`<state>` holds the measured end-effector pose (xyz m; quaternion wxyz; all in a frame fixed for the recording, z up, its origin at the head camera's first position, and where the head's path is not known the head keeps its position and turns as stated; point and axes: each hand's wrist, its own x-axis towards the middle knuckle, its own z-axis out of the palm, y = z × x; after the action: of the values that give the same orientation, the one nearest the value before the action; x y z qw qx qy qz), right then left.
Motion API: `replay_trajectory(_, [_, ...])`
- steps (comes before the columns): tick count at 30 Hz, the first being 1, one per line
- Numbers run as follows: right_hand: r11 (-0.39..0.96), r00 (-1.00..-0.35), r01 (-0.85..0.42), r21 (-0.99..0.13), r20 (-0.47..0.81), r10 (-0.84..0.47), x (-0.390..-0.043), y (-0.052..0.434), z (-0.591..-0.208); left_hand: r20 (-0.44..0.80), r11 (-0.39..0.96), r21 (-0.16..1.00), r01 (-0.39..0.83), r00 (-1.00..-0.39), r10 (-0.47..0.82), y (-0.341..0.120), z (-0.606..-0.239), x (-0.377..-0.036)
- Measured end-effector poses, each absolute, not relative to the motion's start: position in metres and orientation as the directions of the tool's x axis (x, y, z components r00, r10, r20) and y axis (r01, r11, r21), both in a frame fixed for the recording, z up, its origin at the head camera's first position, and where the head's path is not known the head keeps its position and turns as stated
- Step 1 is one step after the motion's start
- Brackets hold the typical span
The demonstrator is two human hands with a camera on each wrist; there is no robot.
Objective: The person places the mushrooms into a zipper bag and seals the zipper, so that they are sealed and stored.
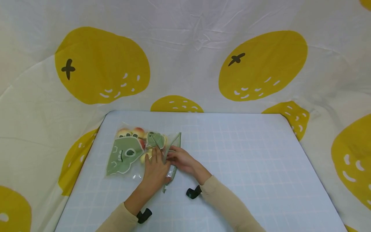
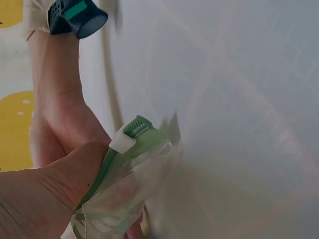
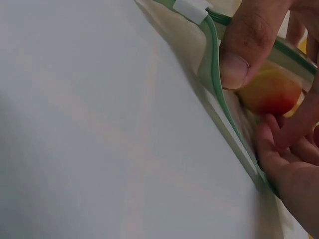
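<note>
Clear zip bag (image 1: 136,151) pressed flat by left hand (image 1: 154,170), mouth edge pinched in right hand (image 1: 182,161), on desk (image 1: 246,161).

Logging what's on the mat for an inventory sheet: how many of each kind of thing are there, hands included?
Zip bag with green cartoon print: 1
White zip slider: 1
Peach-coloured fruits visible in the bag: at least 3
Hands, left and right: 2
Total: at least 7
</note>
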<state>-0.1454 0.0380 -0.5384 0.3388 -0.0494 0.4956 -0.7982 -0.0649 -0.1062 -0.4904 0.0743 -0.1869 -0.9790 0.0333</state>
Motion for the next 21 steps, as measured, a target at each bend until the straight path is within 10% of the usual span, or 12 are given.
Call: replay_trajectory(21, [-0.224, -0.833, 0.32, -0.921, -0.162, -0.529, -0.141, 0.07, -0.526, 0.144, 0.941, -0.037, 0.336, -0.93, 0.338, -0.106, -0.495, -0.065])
